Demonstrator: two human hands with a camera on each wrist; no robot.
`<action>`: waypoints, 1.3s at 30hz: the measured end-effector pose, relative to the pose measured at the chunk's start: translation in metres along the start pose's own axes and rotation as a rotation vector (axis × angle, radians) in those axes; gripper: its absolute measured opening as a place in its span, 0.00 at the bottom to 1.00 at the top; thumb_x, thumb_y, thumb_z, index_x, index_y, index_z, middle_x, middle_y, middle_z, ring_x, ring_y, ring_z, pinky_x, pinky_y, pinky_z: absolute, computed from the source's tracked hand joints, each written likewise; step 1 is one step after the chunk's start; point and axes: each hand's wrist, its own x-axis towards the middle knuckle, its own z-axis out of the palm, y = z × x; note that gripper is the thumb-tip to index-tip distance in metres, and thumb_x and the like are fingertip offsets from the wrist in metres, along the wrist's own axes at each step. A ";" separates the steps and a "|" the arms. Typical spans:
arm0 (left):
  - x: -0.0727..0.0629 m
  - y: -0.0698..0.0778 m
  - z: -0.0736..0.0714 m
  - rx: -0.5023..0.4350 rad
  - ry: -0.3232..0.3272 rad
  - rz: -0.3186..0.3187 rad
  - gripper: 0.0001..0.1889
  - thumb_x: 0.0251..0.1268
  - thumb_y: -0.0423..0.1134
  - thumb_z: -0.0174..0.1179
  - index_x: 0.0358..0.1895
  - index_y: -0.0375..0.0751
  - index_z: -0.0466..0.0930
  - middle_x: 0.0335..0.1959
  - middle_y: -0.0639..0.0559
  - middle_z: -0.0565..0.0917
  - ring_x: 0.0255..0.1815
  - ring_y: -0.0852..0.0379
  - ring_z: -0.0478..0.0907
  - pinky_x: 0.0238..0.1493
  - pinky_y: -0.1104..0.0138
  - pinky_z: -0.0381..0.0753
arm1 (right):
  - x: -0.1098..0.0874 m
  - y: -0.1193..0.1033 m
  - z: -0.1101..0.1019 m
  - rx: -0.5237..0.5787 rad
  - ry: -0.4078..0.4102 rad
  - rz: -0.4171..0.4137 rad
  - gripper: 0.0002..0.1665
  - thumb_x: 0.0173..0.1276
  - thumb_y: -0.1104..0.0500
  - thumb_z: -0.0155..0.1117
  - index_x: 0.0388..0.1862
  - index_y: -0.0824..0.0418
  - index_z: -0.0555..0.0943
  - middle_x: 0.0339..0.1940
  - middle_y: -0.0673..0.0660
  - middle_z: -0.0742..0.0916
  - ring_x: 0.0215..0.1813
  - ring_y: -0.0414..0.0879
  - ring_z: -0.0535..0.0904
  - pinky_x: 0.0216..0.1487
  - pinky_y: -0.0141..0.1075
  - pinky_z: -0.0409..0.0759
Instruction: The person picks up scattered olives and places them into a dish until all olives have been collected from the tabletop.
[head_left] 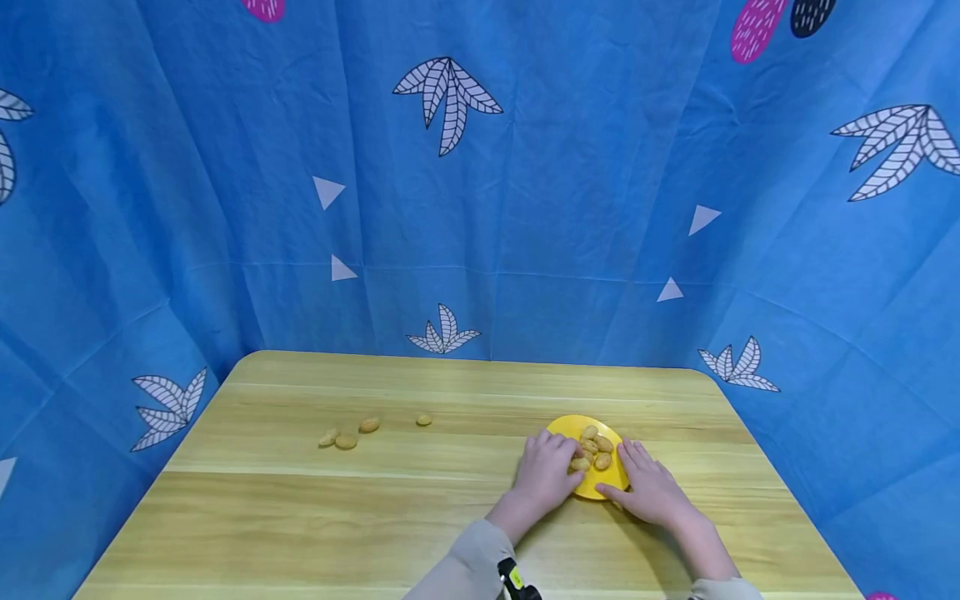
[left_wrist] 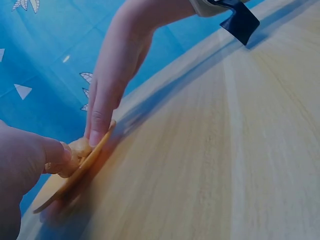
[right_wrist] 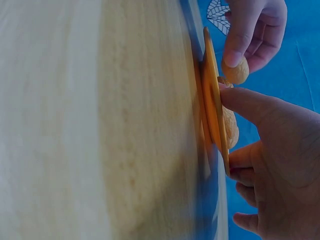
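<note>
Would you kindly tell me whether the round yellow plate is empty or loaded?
Loaded: several tan, oval, nut-like pieces lie on the round yellow plate, while the left hand pinches another piece.

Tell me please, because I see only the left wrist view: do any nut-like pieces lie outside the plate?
Observer: Yes, in the head view four loose pieces lie on the table, left of the plate.
Operator: Are these four all close together?
Observer: No, three lie near each other; the fourth piece lies apart, to their right.
Operator: Of the left grip I see mostly the thumb. Do its fingers also touch a piece?
Observer: Yes, the right wrist view shows the fingers pinching a piece against the thumb.
</note>
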 end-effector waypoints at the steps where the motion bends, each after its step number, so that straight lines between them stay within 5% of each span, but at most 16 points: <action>1: 0.000 0.000 0.001 0.004 -0.005 0.003 0.12 0.59 0.54 0.66 0.43 0.58 0.80 0.38 0.65 0.82 0.40 0.64 0.68 0.41 0.72 0.63 | 0.000 0.000 0.000 0.001 0.000 -0.002 0.55 0.66 0.33 0.56 0.71 0.78 0.59 0.74 0.75 0.61 0.75 0.71 0.54 0.70 0.65 0.57; 20: 0.006 0.002 0.016 0.053 -0.004 0.022 0.12 0.59 0.57 0.65 0.43 0.61 0.82 0.39 0.66 0.83 0.38 0.64 0.68 0.40 0.72 0.63 | 0.002 0.001 -0.002 0.003 -0.001 -0.005 0.55 0.66 0.34 0.57 0.71 0.78 0.59 0.75 0.75 0.61 0.76 0.71 0.54 0.69 0.66 0.57; 39: 0.009 0.002 0.028 0.052 0.084 0.052 0.13 0.56 0.60 0.65 0.39 0.61 0.80 0.33 0.68 0.83 0.34 0.66 0.67 0.35 0.74 0.59 | 0.001 0.000 -0.001 0.001 -0.011 -0.001 0.54 0.67 0.34 0.56 0.71 0.77 0.59 0.74 0.75 0.62 0.76 0.70 0.54 0.69 0.66 0.57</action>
